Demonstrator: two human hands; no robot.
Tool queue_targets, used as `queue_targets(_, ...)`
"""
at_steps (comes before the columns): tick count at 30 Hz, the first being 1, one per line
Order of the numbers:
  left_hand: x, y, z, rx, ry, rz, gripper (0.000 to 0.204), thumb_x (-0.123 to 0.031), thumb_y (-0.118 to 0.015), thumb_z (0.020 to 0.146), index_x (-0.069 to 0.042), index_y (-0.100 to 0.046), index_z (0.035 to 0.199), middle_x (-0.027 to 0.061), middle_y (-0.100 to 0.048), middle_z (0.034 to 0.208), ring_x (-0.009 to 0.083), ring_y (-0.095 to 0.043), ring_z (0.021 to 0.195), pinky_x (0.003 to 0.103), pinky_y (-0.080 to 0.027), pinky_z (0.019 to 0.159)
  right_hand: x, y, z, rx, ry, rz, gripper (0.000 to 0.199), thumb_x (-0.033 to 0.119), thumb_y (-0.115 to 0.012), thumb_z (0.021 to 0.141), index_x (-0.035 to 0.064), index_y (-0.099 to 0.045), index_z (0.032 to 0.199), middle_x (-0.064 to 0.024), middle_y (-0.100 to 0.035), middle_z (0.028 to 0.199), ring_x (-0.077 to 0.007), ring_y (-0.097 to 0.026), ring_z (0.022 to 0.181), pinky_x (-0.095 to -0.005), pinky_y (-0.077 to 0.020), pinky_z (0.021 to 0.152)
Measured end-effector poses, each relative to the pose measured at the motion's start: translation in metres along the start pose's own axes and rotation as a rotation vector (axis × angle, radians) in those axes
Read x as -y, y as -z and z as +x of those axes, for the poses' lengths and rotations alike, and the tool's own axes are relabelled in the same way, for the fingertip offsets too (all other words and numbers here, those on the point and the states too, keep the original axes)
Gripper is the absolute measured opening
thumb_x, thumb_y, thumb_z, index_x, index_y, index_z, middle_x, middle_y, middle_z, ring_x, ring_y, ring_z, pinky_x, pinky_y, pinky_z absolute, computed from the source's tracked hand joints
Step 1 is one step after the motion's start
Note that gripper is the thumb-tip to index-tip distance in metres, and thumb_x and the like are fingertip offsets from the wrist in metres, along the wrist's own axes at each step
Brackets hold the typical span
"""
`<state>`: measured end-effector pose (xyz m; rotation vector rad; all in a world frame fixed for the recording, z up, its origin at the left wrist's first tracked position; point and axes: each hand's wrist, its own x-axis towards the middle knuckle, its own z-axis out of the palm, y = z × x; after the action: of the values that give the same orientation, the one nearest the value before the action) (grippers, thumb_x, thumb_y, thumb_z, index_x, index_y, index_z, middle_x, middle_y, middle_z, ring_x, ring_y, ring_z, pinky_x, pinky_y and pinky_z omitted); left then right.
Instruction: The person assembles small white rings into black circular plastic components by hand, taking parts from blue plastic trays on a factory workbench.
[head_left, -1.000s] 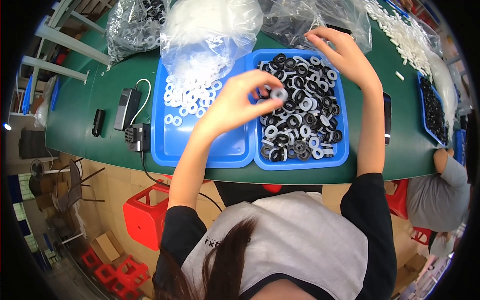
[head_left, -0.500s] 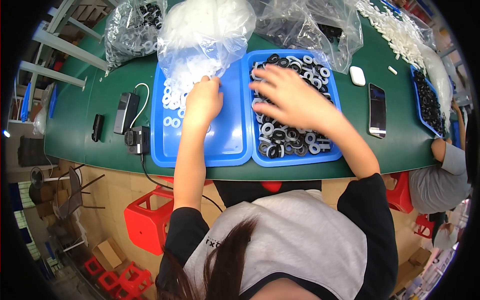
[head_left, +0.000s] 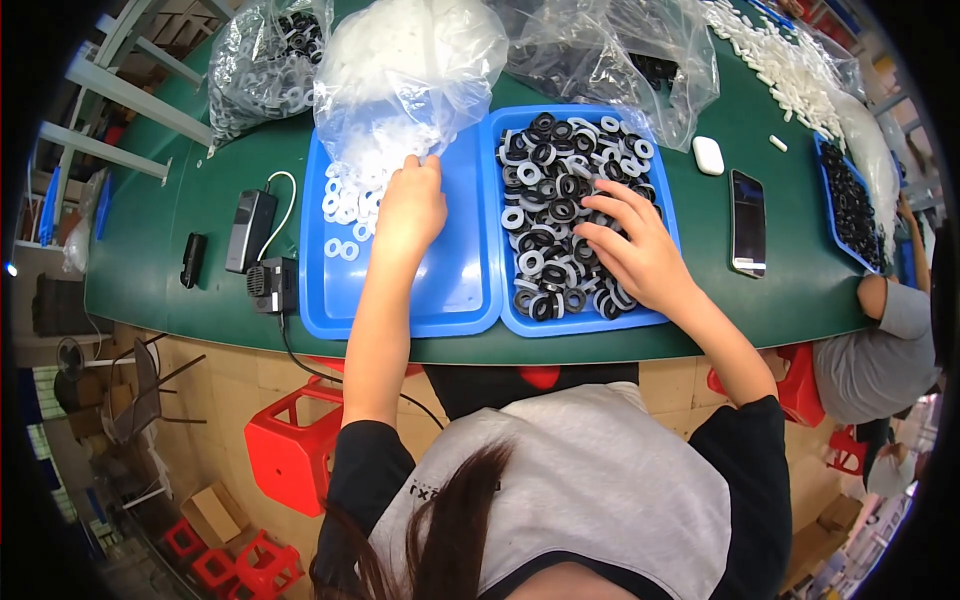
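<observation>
Two blue trays sit side by side on the green table. The left tray [head_left: 440, 300] holds several white rings [head_left: 345, 205] spilling from a clear bag [head_left: 400, 70]. My left hand [head_left: 408, 205] reaches into those white rings at the bag's mouth, fingertips curled among them. The right tray [head_left: 655, 318] is full of black rings with white centres [head_left: 550, 200]. My right hand [head_left: 635, 250] lies on that pile with fingers spread and pressing into the rings; whether it pinches one is hidden.
More clear bags of parts [head_left: 262, 65] stand at the back. A phone [head_left: 747, 235] and a white earbud case [head_left: 708, 155] lie right of the trays. A small black device with a cable [head_left: 250, 230] lies left. Another person [head_left: 880, 340] sits at right. Red stools [head_left: 290, 450] stand below.
My left hand moved from the middle, where it held a ring up, left into the white rings. My right hand came back from the tray's far edge onto the middle of the black pile.
</observation>
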<state>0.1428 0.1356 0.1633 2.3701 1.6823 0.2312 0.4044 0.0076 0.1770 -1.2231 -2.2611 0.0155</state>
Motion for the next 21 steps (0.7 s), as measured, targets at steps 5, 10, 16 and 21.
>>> queue_targets(5, 0.005, -0.006, 0.005, -0.031, -0.008, -0.008, 0.029, 0.001, -0.066, 0.075, 0.0, -0.057, 0.102, 0.022, -0.058, 0.099, 0.0393, -0.059, 0.093, 0.043, -0.048, 0.084, -0.017, -0.001, -0.019, -0.121, 0.077, -0.067, 0.037, 0.003, -0.073, 0.071, 0.0093, -0.065, 0.106, -0.0082, -0.058, 0.116, -0.0322, -0.052, 0.117, -0.0415, -0.0486, 0.091)
queue_targets(10, 0.007, -0.009, 0.008, -0.049, 0.009, -0.049, 0.024, 0.001, -0.063, 0.075, -0.001, -0.059, 0.098, 0.0198, -0.062, 0.089, 0.0373, -0.061, 0.087, 0.043, -0.049, 0.079, -0.021, 0.016, -0.025, -0.065, 0.118, 0.036, 0.048, 0.0, -0.068, 0.074, 0.002, -0.057, 0.12, -0.0103, -0.059, 0.122, -0.0348, -0.051, 0.121, -0.0441, -0.0454, 0.097)
queue_targets(16, 0.0, 0.002, 0.003, -0.089, -0.005, 0.054, 0.018, -0.005, -0.055, 0.077, -0.002, -0.061, 0.094, 0.0181, -0.064, 0.09, 0.0376, -0.061, 0.087, 0.044, -0.048, 0.077, -0.044, 0.029, -0.014, -0.374, -0.272, 0.159, 0.029, -0.002, -0.053, 0.086, -0.0002, -0.059, 0.114, -0.0138, -0.063, 0.113, -0.0303, -0.061, 0.106, -0.0367, -0.0456, 0.093)
queue_targets(21, -0.008, 0.013, 0.007, -0.068, -0.033, -0.182, 0.022, -0.008, -0.058, 0.077, -0.002, -0.064, 0.097, 0.0171, -0.064, 0.088, 0.0314, -0.064, 0.081, 0.038, -0.051, 0.075, -0.146, 0.013, 0.01, -0.35, -0.48, -0.052, 0.018, 0.002, -0.05, 0.088, 0.0002, -0.063, 0.1, -0.0159, -0.065, 0.097, -0.0336, -0.061, 0.088, -0.0375, -0.0484, 0.079)
